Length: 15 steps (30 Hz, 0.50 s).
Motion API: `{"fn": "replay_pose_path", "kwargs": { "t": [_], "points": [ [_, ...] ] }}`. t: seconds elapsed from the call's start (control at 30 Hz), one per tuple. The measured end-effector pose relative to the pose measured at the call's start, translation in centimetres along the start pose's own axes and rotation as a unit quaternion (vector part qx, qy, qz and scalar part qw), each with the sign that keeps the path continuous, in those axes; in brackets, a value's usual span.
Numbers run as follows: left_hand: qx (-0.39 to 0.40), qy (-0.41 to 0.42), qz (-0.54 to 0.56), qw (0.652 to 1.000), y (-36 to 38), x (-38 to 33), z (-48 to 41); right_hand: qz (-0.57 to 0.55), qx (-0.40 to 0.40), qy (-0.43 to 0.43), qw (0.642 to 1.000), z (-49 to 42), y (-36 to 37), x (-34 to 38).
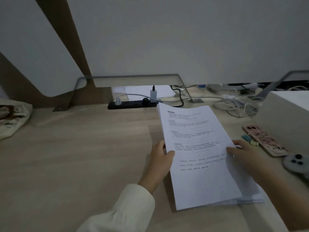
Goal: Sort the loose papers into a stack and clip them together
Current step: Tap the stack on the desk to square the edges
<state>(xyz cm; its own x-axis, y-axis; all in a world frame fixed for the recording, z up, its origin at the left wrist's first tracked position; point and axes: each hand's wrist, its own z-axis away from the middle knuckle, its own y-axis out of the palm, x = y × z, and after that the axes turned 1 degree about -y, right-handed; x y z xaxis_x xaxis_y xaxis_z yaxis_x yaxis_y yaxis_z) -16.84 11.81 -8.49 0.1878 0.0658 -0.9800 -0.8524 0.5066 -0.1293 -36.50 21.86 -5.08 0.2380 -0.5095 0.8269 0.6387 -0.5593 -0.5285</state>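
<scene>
A stack of white printed papers (199, 154) is held over the light wooden desk (83, 156), right of centre. My left hand (161, 158) grips the stack's left edge with the thumb on the top sheet. On the opposite edge my right hand (244, 153) holds it, fingers over the top sheet. The lower sheets fan out a little at the bottom right corner. Small green and yellow clips (250, 140) lie on the desk just right of the papers, beside a phone.
A phone in a pink patterned case (264, 139) and a grey phone (296, 162) lie at the right. A white box (287, 111) stands far right. Behind the papers are a black power strip (132, 104) and tangled cables (234, 104). A cloth bag (13, 118) rests far left.
</scene>
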Motion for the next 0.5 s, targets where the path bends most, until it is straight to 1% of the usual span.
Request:
{"fn": "replay_pose_path", "kwargs": {
  "t": [0.07,0.17,0.23,0.37,0.5],
  "points": [
    [0.01,-0.022,-0.012,1.0,1.2,0.8,-1.0,0.025,-0.01,0.009,1.0,-0.5,-0.4,-1.1],
    [0.033,-0.07,0.003,0.997,2.3,2.6,-2.6,0.087,-0.008,0.03,0.996,-1.2,-0.3,-2.5],
    [0.043,-0.079,0.01,0.996,2.6,3.4,-3.3,0.095,-0.011,0.059,0.994,-1.7,-0.4,-2.7],
    [0.061,-0.088,0.019,0.994,2.3,2.1,-2.4,-0.013,0.006,0.132,0.991,-2.9,-0.9,-2.3],
    [0.037,-0.089,0.037,0.995,1.1,2.1,-2.2,-0.071,0.026,0.173,0.982,-3.6,-0.8,-2.4]
  ]
}}
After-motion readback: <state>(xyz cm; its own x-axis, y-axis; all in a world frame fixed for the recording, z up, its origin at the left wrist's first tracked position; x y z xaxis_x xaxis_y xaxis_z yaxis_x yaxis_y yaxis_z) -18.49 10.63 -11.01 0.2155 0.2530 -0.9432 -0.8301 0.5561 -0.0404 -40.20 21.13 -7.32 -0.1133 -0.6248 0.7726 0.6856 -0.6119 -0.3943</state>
